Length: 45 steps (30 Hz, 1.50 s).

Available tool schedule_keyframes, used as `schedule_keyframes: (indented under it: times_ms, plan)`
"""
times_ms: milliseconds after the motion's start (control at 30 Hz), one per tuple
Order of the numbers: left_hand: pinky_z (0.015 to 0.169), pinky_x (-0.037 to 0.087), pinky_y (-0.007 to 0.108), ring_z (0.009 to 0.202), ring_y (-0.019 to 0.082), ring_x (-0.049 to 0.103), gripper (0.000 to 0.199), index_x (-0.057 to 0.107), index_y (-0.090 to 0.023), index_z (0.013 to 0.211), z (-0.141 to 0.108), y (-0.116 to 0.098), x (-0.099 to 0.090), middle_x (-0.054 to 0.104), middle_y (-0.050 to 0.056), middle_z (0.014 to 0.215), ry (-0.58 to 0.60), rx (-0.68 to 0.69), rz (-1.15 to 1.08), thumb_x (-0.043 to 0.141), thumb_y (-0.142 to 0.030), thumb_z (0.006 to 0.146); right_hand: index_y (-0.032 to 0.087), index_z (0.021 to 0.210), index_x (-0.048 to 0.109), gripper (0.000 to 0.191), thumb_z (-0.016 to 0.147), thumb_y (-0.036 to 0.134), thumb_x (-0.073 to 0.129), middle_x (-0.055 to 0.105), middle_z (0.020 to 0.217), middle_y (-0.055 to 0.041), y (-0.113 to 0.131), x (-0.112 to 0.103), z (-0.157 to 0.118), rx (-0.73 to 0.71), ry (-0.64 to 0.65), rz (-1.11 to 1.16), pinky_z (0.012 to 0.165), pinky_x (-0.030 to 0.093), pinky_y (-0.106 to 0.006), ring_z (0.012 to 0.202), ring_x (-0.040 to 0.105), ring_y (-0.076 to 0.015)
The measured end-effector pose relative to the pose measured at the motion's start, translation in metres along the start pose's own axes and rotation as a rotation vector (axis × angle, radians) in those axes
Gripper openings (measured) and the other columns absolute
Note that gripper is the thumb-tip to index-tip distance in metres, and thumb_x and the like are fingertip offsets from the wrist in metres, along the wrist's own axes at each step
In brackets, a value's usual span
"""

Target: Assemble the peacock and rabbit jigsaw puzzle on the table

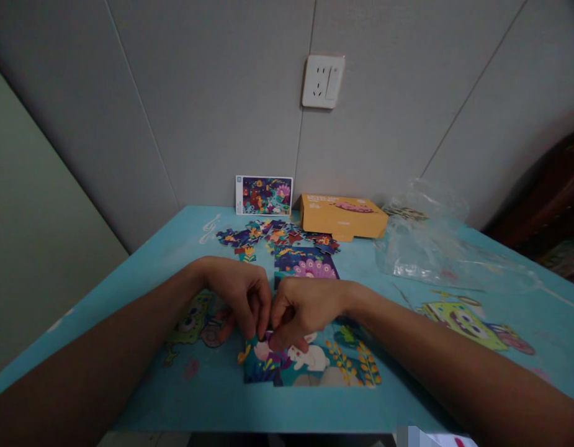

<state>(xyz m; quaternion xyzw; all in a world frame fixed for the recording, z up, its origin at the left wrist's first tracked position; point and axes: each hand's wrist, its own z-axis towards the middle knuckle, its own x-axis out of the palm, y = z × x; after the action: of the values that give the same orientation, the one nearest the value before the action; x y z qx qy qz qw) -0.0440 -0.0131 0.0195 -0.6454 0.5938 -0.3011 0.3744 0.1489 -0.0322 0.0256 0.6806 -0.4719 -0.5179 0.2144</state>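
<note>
A partly joined jigsaw puzzle [314, 370] lies on the blue table, showing a white rabbit, orange plants and, farther up, a pink fan of feathers. My left hand [242, 298] is over its left part, thumb and fingers pinched together at a dark piece that is mostly hidden. Right beside it, my right hand [305, 310] has curled fingers, its thumb and fingertips down on the puzzle just above the rabbit. What the right fingers hold, if anything, is hidden. Loose puzzle pieces [254, 233] are heaped beyond the hands.
A picture card [264, 195] leans against the wall behind the pieces. Right of it stands a yellow box [342, 217]. Crumpled clear plastic bags [430, 248] lie on the right side of the table [184, 410]. A socket [322, 82] is on the wall.
</note>
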Motion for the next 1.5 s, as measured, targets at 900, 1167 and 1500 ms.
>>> schedule_keyframes:
  times_ms: [900,1167,1500]
  plan:
    - [0.035,0.05,0.023,0.043,0.018,0.064,0.016,0.067,-0.02,0.09,0.0,-0.002,-0.001,0.075,0.004,0.069,0.045,-0.031,-0.095,0.067,-0.034,0.082,0.014,0.057,0.061,0.035,0.074,0.043,0.073,0.054,0.049,0.0066,-0.001,0.007,0.007,-0.011,-0.121,-0.231,0.049,0.034,-0.018,0.046,0.047,-0.0045]
    - [0.035,0.049,0.02,0.045,0.016,0.066,0.016,0.063,-0.02,0.091,-0.001,-0.003,-0.001,0.076,0.005,0.079,0.056,-0.05,-0.108,0.065,-0.035,0.084,0.011,0.089,0.076,0.022,0.073,0.027,0.073,0.069,0.068,0.0015,-0.018,0.004,0.007,-0.105,-0.043,0.219,0.049,0.039,-0.017,0.051,0.052,-0.0047]
    - [0.034,0.05,0.021,0.042,0.017,0.064,0.023,0.068,-0.017,0.095,0.0,-0.002,-0.001,0.074,0.005,0.067,0.074,0.018,-0.08,0.064,-0.037,0.085,0.013,0.091,0.078,0.027,0.073,0.033,0.072,0.073,0.076,-0.0021,-0.014,0.007,0.007,-0.072,-0.047,0.079,0.052,0.039,-0.016,0.06,0.058,-0.0072]
